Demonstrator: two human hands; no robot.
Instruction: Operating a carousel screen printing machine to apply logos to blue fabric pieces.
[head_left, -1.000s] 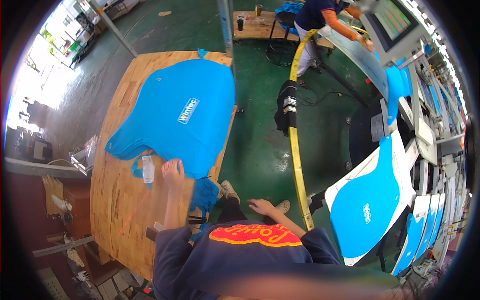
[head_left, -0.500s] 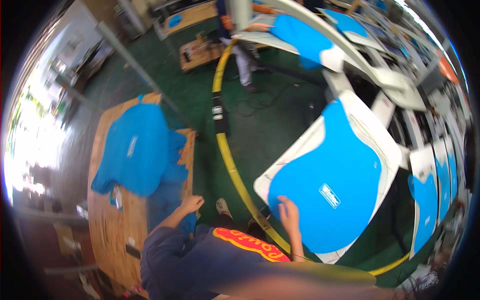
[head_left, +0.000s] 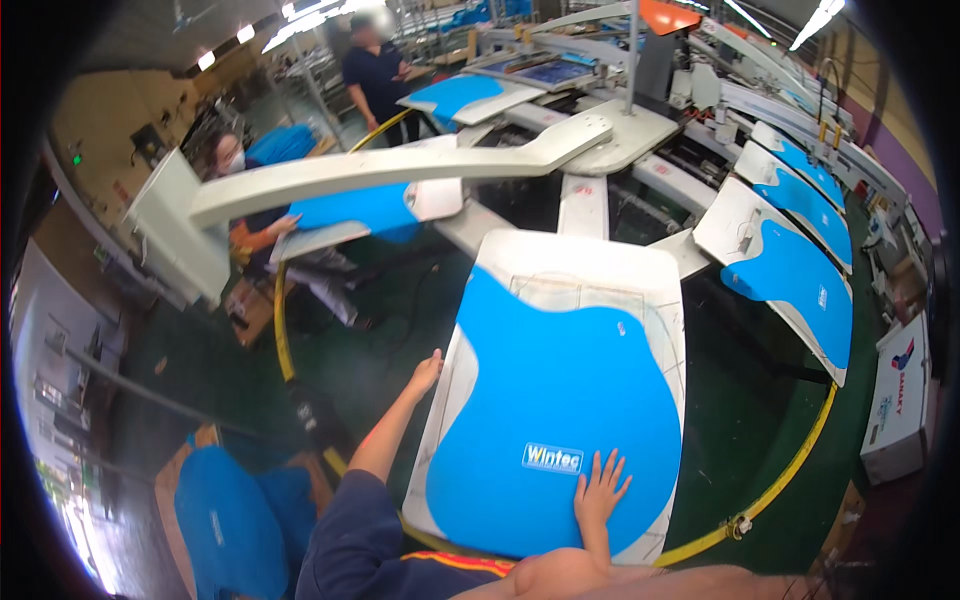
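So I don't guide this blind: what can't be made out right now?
All in the head view:
- Left hand: too small to tell whether its fingertips touch the white board.
- Blue fabric: the patch under the right hand is hidden by it.
- Masked co-worker: upper body partly hidden by the white machine arm.
- Blue cloth at lower left: cut off by the lower edge.

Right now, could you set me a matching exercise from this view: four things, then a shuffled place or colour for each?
1. Left hand
2. Right hand
3. Nearest blue panel
4. Curved rail

A. Spread across a white board
B. Yellow
C. Beside the board's left edge
D. On the panel

Pairs: 1-C; 2-D; 3-A; 4-B.
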